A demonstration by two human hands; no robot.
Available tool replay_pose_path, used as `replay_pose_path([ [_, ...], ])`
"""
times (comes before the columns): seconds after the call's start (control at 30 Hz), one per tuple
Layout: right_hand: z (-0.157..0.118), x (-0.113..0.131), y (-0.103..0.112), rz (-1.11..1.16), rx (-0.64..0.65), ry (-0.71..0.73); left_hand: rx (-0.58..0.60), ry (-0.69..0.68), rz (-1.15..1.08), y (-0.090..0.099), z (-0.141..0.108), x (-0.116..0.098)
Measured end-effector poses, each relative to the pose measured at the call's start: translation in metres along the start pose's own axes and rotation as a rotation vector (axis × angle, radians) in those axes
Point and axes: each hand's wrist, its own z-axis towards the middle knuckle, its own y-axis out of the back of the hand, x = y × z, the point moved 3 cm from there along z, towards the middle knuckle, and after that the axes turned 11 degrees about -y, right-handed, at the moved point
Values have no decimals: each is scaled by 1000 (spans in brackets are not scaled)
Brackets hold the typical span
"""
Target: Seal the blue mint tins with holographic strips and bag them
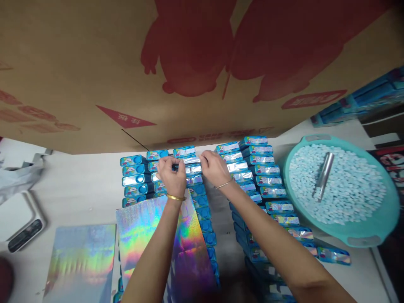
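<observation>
Several small blue tins (134,170) stand packed in rows, their narrow sides up. A shiny silvery sticker strip (191,160) lies across one tin near the back, between my two hands. My left hand (172,173) is closed, thumb and forefinger curled together at the strip's left end. At its right end my right hand (216,169) is pinched, fingertips against the strip. Just how far the fingers grip it is partly hidden. Under my left forearm a large rainbow-sheen sticker sheet (142,227) rests on top of the tins.
A big cardboard box (78,92) walls off the back. On the right, a turquoise basin (393,198) holds many pale blue pieces and a metal scoop-like tube (325,176). Another shiny sheet (83,256) and a white device (23,219) lie on the left.
</observation>
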Motion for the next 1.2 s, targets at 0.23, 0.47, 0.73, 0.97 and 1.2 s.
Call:
replay_pose_path([
  [0.23, 13, -11, -21, -86, 36, -49, 106, 44, 210, -15, -1, 5],
  [0.47, 2, -29, -38, 307, -5, -84, 159, 135, 351, -8, 8, 7],
  [0.73, -19, -19, -22, 21, 36, 70, 267, -22, 262, 15, 8, 10],
  [0.97, -80, 45, -10, -77, -12, 226, 567, -489, 387, 91, -39, 39],
  [1.2, -99, 49, -37, -297, 79, 342, 634, -530, 341, 90, -59, 54],
])
